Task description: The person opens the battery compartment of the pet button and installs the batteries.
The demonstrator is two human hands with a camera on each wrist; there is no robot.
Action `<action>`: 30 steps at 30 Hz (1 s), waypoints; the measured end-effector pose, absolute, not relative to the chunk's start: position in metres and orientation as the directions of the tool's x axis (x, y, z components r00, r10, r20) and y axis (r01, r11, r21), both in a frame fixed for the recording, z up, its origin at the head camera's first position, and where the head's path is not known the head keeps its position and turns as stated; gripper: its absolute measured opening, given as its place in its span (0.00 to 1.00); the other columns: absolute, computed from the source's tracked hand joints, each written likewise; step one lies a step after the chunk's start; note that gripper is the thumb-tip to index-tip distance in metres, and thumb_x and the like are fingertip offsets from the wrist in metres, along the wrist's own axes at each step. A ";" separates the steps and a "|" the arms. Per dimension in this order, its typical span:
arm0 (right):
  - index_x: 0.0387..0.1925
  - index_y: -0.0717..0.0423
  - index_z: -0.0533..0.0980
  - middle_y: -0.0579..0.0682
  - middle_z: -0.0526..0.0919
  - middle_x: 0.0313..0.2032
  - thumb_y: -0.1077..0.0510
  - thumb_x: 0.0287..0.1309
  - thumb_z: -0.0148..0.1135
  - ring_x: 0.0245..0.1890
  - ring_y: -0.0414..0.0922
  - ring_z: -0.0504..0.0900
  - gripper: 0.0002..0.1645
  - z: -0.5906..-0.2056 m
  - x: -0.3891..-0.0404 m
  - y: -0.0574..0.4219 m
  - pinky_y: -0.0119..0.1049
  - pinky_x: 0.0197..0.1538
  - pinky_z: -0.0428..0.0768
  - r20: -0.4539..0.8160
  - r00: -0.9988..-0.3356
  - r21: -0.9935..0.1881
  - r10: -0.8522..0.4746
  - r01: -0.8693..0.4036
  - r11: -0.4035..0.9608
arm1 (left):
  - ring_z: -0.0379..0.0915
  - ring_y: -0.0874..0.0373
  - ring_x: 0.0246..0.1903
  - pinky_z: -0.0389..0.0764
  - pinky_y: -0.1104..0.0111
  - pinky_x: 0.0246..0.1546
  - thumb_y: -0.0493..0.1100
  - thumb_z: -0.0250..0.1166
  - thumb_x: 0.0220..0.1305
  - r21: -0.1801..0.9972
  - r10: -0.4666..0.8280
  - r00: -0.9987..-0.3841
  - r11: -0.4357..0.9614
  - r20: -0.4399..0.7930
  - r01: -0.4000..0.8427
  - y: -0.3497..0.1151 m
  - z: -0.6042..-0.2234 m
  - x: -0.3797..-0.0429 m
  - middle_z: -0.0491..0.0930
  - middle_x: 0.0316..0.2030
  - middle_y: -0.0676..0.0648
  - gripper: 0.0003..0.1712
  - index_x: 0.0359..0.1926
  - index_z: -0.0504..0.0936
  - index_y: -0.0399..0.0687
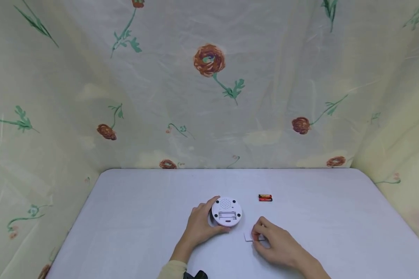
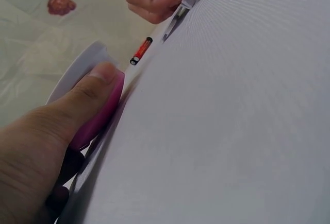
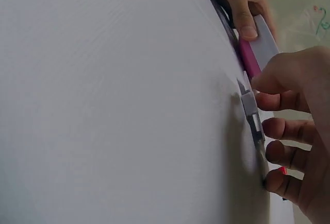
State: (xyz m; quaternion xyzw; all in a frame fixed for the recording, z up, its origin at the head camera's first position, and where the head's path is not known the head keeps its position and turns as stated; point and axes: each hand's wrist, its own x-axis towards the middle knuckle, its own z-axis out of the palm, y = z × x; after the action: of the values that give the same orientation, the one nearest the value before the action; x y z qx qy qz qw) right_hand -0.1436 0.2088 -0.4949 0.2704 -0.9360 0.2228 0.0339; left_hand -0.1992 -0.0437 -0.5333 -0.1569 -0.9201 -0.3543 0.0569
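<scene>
A round white device with a pink side shows a speaker grille, dark feet and a battery compartment without its cover. My left hand grips it by the rim, the thumb on the near side and the fingers around the far side. To the right, a small white battery cover is at the tabletop, partly hidden under my right hand. The right thumb and index finger pinch at this cover; its clip shows beside the fingertips. Two red and black batteries lie side by side beyond the right hand.
The white table carries these things near its middle. A pale curtain with printed flowers hangs behind the table and along both sides. A black wrist strap or camera shows by the left sleeve.
</scene>
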 end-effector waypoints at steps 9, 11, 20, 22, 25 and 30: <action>0.32 0.42 0.72 0.37 0.72 0.26 0.49 0.60 0.61 0.27 0.33 0.69 0.06 -0.498 -0.161 0.231 0.27 0.30 0.69 0.130 -0.944 -0.665 -0.302 -0.309 0.680 | 0.73 0.55 0.50 0.69 0.61 0.49 0.68 0.75 0.33 0.628 0.246 -0.945 0.707 0.214 0.326 -0.042 -0.531 -0.200 0.77 0.54 0.51 0.58 0.68 0.62 0.66; 0.32 0.43 0.72 0.38 0.72 0.25 0.52 0.60 0.61 0.25 0.32 0.69 0.05 -0.503 -0.167 0.236 0.27 0.30 0.68 0.159 -0.964 -0.676 -0.214 -0.264 0.688 | 0.73 0.55 0.50 0.69 0.61 0.49 0.69 0.75 0.32 0.629 0.242 -0.947 0.708 0.210 0.320 -0.042 -0.532 -0.199 0.78 0.54 0.51 0.58 0.68 0.62 0.66; 0.36 0.49 0.74 0.43 0.75 0.28 0.56 0.60 0.61 0.25 0.34 0.70 0.04 -0.521 -0.187 0.252 0.27 0.28 0.69 0.280 -0.958 -0.705 -0.058 -0.246 0.665 | 0.72 0.56 0.50 0.69 0.62 0.48 0.70 0.74 0.32 0.625 0.247 -0.949 0.714 0.196 0.315 -0.042 -0.533 -0.196 0.77 0.54 0.53 0.58 0.68 0.61 0.67; 0.37 0.49 0.74 0.44 0.75 0.29 0.56 0.61 0.61 0.25 0.35 0.70 0.05 -0.522 -0.189 0.254 0.27 0.27 0.69 0.280 -0.959 -0.719 -0.035 -0.234 0.654 | 0.72 0.56 0.49 0.69 0.62 0.48 0.70 0.74 0.32 0.628 0.244 -0.951 0.714 0.189 0.309 -0.042 -0.532 -0.196 0.77 0.54 0.52 0.59 0.68 0.61 0.68; 0.39 0.50 0.74 0.45 0.76 0.31 0.55 0.61 0.60 0.26 0.36 0.71 0.06 -0.523 -0.193 0.255 0.26 0.29 0.70 0.284 -0.959 -0.716 -0.019 -0.225 0.661 | 0.72 0.56 0.50 0.69 0.62 0.48 0.70 0.74 0.32 0.631 0.239 -0.953 0.715 0.187 0.303 -0.043 -0.531 -0.196 0.77 0.54 0.52 0.59 0.68 0.60 0.68; 0.41 0.53 0.74 0.47 0.77 0.34 0.58 0.61 0.59 0.31 0.34 0.71 0.07 -0.523 -0.204 0.258 0.24 0.32 0.72 0.304 -0.953 -0.686 0.007 -0.214 0.696 | 0.71 0.58 0.50 0.68 0.62 0.50 0.69 0.75 0.33 0.635 0.236 -0.953 0.711 0.189 0.302 -0.044 -0.531 -0.197 0.77 0.54 0.54 0.58 0.69 0.60 0.69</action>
State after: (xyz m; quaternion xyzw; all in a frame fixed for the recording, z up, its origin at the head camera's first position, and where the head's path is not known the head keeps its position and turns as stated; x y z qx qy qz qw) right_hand -0.2040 0.2576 -0.5232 0.0567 -0.9096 0.3859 0.1433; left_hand -0.1967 -0.0442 -0.5313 -0.1457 -0.9236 -0.3514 0.0468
